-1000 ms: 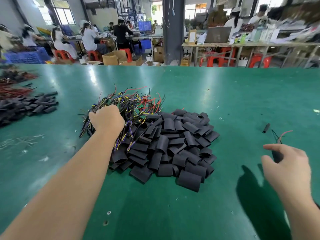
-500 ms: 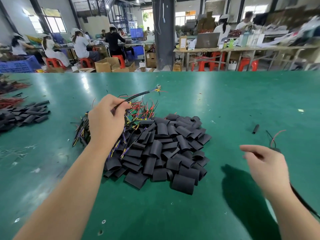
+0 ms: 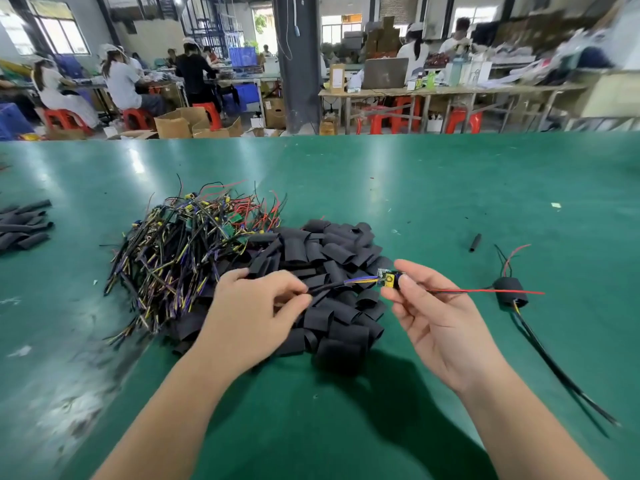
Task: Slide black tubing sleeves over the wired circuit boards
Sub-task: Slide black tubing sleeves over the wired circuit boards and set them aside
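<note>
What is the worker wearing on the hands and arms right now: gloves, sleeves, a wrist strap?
Nothing that shows. The left hand and right hand are bare, with no gloves, finger cots or rings visible. The left forearm and right forearm are uncovered down to the bottom edge of the picture: no sleeves, watch or wrist strap in view.

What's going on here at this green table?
A person is holding one wired circuit board between both hands: the left hand pinches its black cable, and the right hand pinches the board end. No sleeve is on it yet. The pile of black sleeves lies just behind, and one sleeved board rests to the right.
</note>
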Demonstrator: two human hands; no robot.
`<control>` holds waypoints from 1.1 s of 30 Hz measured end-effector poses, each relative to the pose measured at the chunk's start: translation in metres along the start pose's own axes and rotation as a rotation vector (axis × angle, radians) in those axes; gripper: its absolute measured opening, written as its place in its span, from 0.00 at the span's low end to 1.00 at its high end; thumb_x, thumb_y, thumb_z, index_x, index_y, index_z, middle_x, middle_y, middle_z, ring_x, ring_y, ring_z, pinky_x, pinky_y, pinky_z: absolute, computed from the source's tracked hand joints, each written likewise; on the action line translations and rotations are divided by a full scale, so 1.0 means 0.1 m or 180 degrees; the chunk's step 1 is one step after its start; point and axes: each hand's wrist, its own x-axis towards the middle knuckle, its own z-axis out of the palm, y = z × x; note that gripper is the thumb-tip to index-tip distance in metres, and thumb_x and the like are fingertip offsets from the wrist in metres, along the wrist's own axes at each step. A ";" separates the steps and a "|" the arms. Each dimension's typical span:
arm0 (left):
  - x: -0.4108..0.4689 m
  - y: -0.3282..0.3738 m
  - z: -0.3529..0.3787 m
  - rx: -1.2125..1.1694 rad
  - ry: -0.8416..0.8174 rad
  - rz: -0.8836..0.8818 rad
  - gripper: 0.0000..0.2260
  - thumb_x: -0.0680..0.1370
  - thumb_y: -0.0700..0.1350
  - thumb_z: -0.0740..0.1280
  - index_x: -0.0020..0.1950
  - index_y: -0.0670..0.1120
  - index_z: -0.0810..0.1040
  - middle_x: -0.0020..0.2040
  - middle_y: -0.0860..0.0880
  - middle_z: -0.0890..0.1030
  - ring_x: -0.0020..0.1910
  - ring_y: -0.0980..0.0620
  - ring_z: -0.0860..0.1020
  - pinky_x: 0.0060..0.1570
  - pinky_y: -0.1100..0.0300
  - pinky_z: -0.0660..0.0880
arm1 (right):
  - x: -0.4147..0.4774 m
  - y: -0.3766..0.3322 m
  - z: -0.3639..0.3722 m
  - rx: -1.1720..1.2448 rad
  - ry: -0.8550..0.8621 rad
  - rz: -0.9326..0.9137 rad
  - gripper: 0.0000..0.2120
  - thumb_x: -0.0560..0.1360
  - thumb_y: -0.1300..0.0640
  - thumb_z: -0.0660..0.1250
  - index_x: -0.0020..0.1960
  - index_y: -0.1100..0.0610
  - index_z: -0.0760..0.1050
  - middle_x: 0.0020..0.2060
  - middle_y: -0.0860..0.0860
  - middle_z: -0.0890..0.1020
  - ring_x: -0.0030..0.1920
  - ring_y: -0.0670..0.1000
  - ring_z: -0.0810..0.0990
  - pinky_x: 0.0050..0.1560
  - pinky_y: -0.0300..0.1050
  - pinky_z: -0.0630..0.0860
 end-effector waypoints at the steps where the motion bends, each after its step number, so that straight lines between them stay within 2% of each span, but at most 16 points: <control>1: 0.01 0.07 0.03 -0.0124 -0.0014 0.0086 0.10 0.73 0.57 0.66 0.51 0.55 0.79 0.40 0.61 0.83 0.42 0.67 0.79 0.64 0.58 0.61 | 0.00 0.02 0.01 -0.0016 0.0036 0.0025 0.09 0.68 0.63 0.68 0.43 0.54 0.85 0.37 0.53 0.84 0.37 0.47 0.84 0.35 0.33 0.77; 4: 0.09 0.33 0.15 -0.0625 -0.0018 0.0389 0.13 0.73 0.53 0.71 0.55 0.50 0.80 0.44 0.55 0.84 0.46 0.62 0.79 0.54 0.63 0.70 | 0.00 0.08 0.03 -0.0012 0.0108 0.0102 0.08 0.67 0.62 0.68 0.44 0.57 0.84 0.39 0.55 0.85 0.38 0.48 0.85 0.35 0.34 0.78; 7: 0.13 0.49 0.27 -0.0983 0.0169 0.0423 0.05 0.74 0.44 0.72 0.49 0.45 0.83 0.42 0.53 0.84 0.41 0.56 0.80 0.45 0.55 0.75 | -0.02 0.12 0.03 -0.0073 0.0116 0.0130 0.11 0.66 0.61 0.69 0.48 0.58 0.81 0.39 0.55 0.85 0.36 0.48 0.84 0.33 0.35 0.77; 9: 0.13 0.50 0.32 -0.1267 0.0233 0.0183 0.04 0.73 0.41 0.73 0.46 0.44 0.84 0.38 0.52 0.83 0.36 0.55 0.78 0.41 0.54 0.75 | -0.01 0.12 0.02 -0.0234 0.0109 0.0054 0.14 0.66 0.61 0.70 0.51 0.59 0.79 0.39 0.55 0.84 0.35 0.49 0.83 0.33 0.35 0.76; 11: 0.12 0.48 0.33 -0.1474 0.0078 -0.0135 0.03 0.73 0.41 0.73 0.46 0.45 0.85 0.36 0.52 0.82 0.34 0.53 0.78 0.40 0.52 0.75 | 0.00 0.13 0.00 -0.0436 0.0103 -0.0105 0.16 0.65 0.62 0.71 0.52 0.60 0.78 0.38 0.56 0.84 0.35 0.49 0.82 0.35 0.36 0.76; 14: 0.12 0.38 0.32 -0.1415 -0.0223 -0.0356 0.04 0.74 0.43 0.72 0.47 0.47 0.86 0.36 0.52 0.83 0.33 0.54 0.78 0.41 0.53 0.77 | 0.01 0.16 0.00 -0.0671 -0.0080 -0.0141 0.19 0.63 0.65 0.72 0.53 0.60 0.78 0.43 0.58 0.85 0.43 0.52 0.84 0.47 0.39 0.79; 16: 0.11 0.31 0.30 -0.1376 -0.0356 -0.0519 0.03 0.74 0.44 0.72 0.44 0.49 0.85 0.34 0.54 0.83 0.31 0.55 0.77 0.39 0.58 0.77 | 0.01 0.19 0.00 -0.0867 -0.0270 0.0003 0.21 0.65 0.70 0.71 0.57 0.59 0.77 0.46 0.58 0.85 0.46 0.53 0.84 0.50 0.40 0.79; 18: 0.09 0.23 0.30 -0.1372 -0.0395 -0.0696 0.04 0.74 0.44 0.71 0.40 0.49 0.85 0.32 0.55 0.82 0.27 0.59 0.75 0.34 0.63 0.75 | 0.04 0.21 -0.01 -0.1558 -0.0123 0.0009 0.20 0.71 0.74 0.68 0.57 0.55 0.77 0.45 0.53 0.86 0.46 0.50 0.84 0.51 0.40 0.79; 19: 0.08 0.18 0.29 -0.1436 -0.0390 -0.0821 0.04 0.74 0.44 0.71 0.40 0.49 0.84 0.32 0.55 0.82 0.25 0.60 0.75 0.31 0.65 0.74 | 0.06 0.22 -0.03 -0.2155 0.0092 -0.0098 0.18 0.73 0.73 0.67 0.55 0.53 0.77 0.44 0.50 0.86 0.45 0.48 0.84 0.52 0.40 0.79; 21: 0.07 0.09 0.29 -0.1671 -0.0368 -0.1075 0.05 0.75 0.43 0.70 0.40 0.48 0.83 0.33 0.55 0.83 0.25 0.59 0.76 0.26 0.67 0.72 | 0.10 0.26 -0.05 -0.3407 0.0407 -0.0495 0.11 0.73 0.66 0.68 0.48 0.50 0.80 0.40 0.44 0.85 0.41 0.40 0.81 0.49 0.32 0.76; 22: 0.07 0.05 0.28 -0.1776 -0.0353 -0.1161 0.05 0.75 0.43 0.70 0.40 0.48 0.83 0.33 0.55 0.83 0.25 0.58 0.77 0.24 0.68 0.70 | 0.11 0.28 -0.04 -0.3838 0.0418 -0.0690 0.08 0.73 0.62 0.70 0.46 0.49 0.80 0.38 0.42 0.83 0.39 0.39 0.79 0.45 0.27 0.72; 24: 0.06 -0.04 0.27 -0.1836 -0.0309 -0.1195 0.05 0.75 0.42 0.70 0.40 0.50 0.82 0.34 0.55 0.83 0.25 0.58 0.76 0.25 0.69 0.70 | 0.14 0.32 0.02 -0.4314 0.0207 -0.0873 0.03 0.72 0.56 0.72 0.46 0.50 0.81 0.36 0.41 0.80 0.37 0.40 0.76 0.40 0.24 0.67; 27: 0.05 -0.13 0.27 -0.1784 -0.0158 -0.1191 0.06 0.75 0.42 0.70 0.39 0.51 0.82 0.34 0.56 0.83 0.24 0.59 0.75 0.29 0.69 0.72 | 0.24 0.36 0.14 -0.4916 -0.0211 -0.0655 0.09 0.69 0.50 0.75 0.45 0.53 0.79 0.39 0.45 0.78 0.39 0.46 0.74 0.38 0.33 0.65; 29: 0.06 -0.18 0.28 -0.1893 -0.0044 -0.1266 0.07 0.76 0.42 0.69 0.39 0.51 0.81 0.34 0.55 0.83 0.24 0.59 0.74 0.28 0.70 0.70 | 0.32 0.34 0.24 -0.5225 -0.0335 -0.0338 0.09 0.68 0.52 0.75 0.42 0.56 0.78 0.40 0.50 0.79 0.43 0.51 0.76 0.40 0.41 0.69; 31: 0.07 -0.21 0.28 -0.2056 0.0014 -0.1348 0.07 0.76 0.42 0.69 0.39 0.50 0.81 0.34 0.54 0.83 0.24 0.59 0.73 0.26 0.70 0.68 | 0.39 0.32 0.32 -0.5458 -0.0387 -0.0145 0.10 0.67 0.54 0.74 0.40 0.60 0.78 0.39 0.54 0.80 0.43 0.55 0.78 0.39 0.44 0.73; 33: 0.07 -0.21 0.29 -0.2159 0.0018 -0.1393 0.07 0.76 0.42 0.69 0.39 0.50 0.81 0.34 0.54 0.84 0.24 0.60 0.73 0.25 0.71 0.67 | 0.45 0.34 0.39 -0.5582 -0.0435 -0.0088 0.11 0.67 0.55 0.74 0.41 0.62 0.77 0.40 0.56 0.81 0.44 0.57 0.78 0.40 0.46 0.75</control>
